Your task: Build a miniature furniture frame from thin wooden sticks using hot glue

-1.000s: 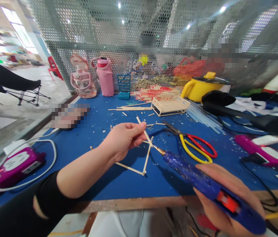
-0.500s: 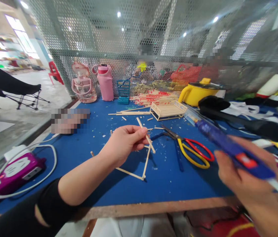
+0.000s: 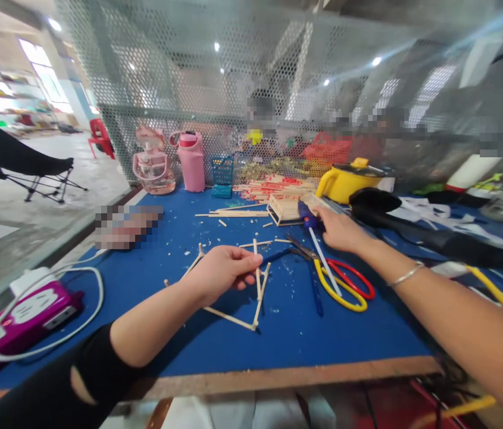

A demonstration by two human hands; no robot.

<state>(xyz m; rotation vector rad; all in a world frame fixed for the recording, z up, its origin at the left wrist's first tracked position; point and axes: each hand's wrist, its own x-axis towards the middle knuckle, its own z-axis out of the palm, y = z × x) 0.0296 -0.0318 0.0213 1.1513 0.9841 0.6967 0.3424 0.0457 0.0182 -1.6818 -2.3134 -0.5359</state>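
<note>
My left hand (image 3: 228,271) is closed, thumb and fingers pinching a short wooden stick (image 3: 258,286) that points upward. Below it, a frame of thin wooden sticks (image 3: 228,317) lies on the blue tabletop, partly hidden by that hand and forearm. Farther off, my right hand (image 3: 338,226) is closed on a blue hot glue gun (image 3: 308,217), beside a small stick-built wooden tray (image 3: 281,214). A white glue stick (image 3: 325,259) juts from the gun's rear toward me, above the scissors (image 3: 344,292). The gun's nozzle end cannot be made out.
Blue-handled pliers (image 3: 316,292) lie by the scissors. Loose sticks (image 3: 237,213) and red-tipped sticks (image 3: 273,187) are behind. A yellow pot (image 3: 349,182), pink bottle (image 3: 191,161) and teal basket (image 3: 222,176) stand near the mesh. A purple power strip (image 3: 23,322) is at left.
My right hand has carried the glue gun from the near right, forward and leftward, to the small wooden tray. The stick in my left hand is now more upright and slightly lower.
</note>
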